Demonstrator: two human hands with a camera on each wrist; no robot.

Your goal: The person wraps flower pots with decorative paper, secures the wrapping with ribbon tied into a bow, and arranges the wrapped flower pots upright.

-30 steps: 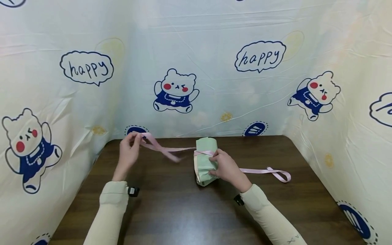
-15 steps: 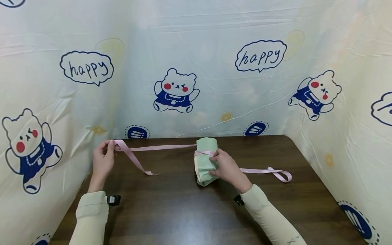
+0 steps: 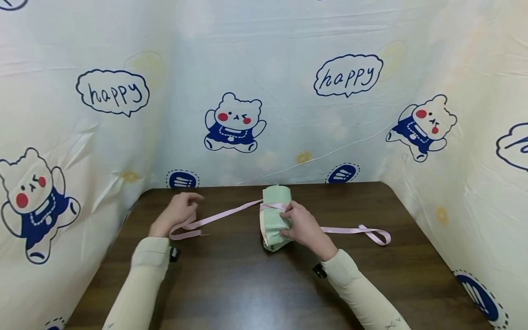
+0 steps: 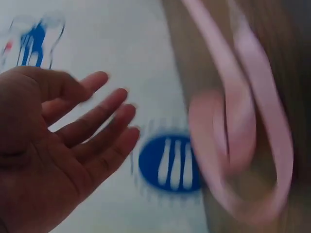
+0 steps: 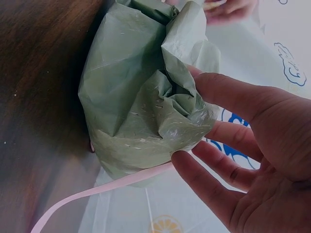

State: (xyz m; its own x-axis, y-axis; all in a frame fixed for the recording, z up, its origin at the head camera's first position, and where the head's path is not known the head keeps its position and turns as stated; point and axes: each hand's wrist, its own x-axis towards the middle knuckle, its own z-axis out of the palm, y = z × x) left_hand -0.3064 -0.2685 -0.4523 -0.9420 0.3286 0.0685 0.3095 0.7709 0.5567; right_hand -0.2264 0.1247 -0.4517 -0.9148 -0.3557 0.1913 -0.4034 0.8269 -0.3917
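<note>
A light green wrapped bundle (image 3: 273,229) lies near the back of the table, with a pink ribbon (image 3: 274,206) around its upper part. My right hand (image 3: 305,229) holds its right side, thumb and fingers spread over crumpled green wrapping (image 5: 129,92) in the right wrist view. To the left, one ribbon tail (image 3: 227,213) runs to a loose curl by my left hand (image 3: 177,213). In the left wrist view the fingers (image 4: 104,114) are apart from the looped ribbon (image 4: 282,145) and hold nothing. The bundle's contents are hidden.
Another ribbon tail (image 3: 342,230) stretches right across the brown wooden table (image 3: 239,288) and ends in a loop. A pale curtain (image 3: 288,137) printed with bears closes off the back and both sides of the table.
The left hand drew the left ribbon tail out leftward, then let it go and came back right. That tail now curls on the table. The right hand has stayed on the bundle.
</note>
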